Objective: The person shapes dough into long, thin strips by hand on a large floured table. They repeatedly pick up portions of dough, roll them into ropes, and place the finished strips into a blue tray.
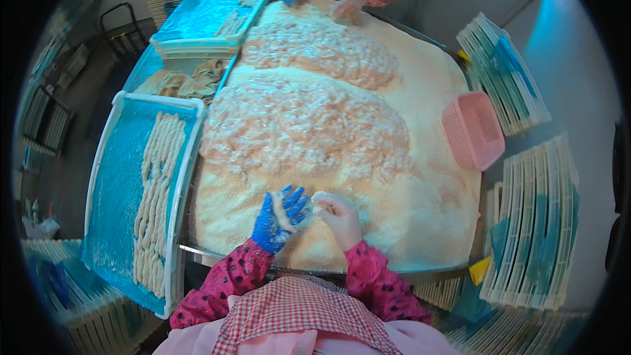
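Observation:
My left hand (276,219), in a blue glove dusted with crumbs, is palm up. A pale, crumb-coated strip (282,211) of what looks like raw meat lies across its palm and fingers. Close beside it on the right, my right hand (340,217) wears a thin whitish glove. Its fingers are curled and coated with pale crumbs at the tips; whether they pinch anything I cannot tell. Both hands are over a bed of pale breadcrumbs (227,227). Just beyond them lies a large wet mound of pinkish raw strips (305,128).
At left, a white-rimmed tray (113,158) with blue lining holds rows of coated strips (160,182). Another lined tray (197,5), a cloth (197,81), a pink basket (475,130) and stacked trays (532,227) surround the crumbs. Across the table, a co-worker's gloved hands (347,7) touch a second mound (320,49).

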`<move>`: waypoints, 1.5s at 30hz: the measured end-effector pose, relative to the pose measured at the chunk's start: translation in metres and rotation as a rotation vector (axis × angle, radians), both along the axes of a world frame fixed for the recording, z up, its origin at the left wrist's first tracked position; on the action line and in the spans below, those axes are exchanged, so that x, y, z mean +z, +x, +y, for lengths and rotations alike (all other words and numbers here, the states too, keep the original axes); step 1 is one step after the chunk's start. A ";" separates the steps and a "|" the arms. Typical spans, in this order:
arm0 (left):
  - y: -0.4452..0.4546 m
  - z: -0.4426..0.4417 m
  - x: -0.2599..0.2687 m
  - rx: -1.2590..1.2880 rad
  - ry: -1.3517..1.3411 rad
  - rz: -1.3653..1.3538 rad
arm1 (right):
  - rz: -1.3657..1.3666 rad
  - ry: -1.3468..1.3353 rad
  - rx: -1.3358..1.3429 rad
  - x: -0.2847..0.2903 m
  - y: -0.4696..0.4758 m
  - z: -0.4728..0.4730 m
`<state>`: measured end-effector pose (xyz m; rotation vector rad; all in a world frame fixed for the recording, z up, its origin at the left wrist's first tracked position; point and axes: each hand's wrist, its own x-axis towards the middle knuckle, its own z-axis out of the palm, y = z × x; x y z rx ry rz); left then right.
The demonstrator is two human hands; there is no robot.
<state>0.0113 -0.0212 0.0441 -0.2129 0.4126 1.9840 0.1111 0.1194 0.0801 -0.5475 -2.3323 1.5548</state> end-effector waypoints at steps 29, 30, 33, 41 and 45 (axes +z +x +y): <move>0.004 0.043 -0.038 -0.380 -0.380 1.973 | 0.520 0.269 -0.033 0.025 -0.002 -0.063; 0.010 0.041 -0.049 -0.331 -0.205 1.271 | 0.506 0.252 -0.019 0.021 0.000 -0.068; 0.022 0.049 -0.052 -0.039 -0.318 1.151 | 0.442 0.250 -0.005 0.026 0.015 -0.068; 0.058 0.036 0.052 0.387 0.219 1.274 | 0.374 0.209 0.067 0.027 0.024 -0.088; 0.065 0.040 0.050 0.445 0.278 1.257 | 0.380 0.199 0.079 0.028 0.020 -0.094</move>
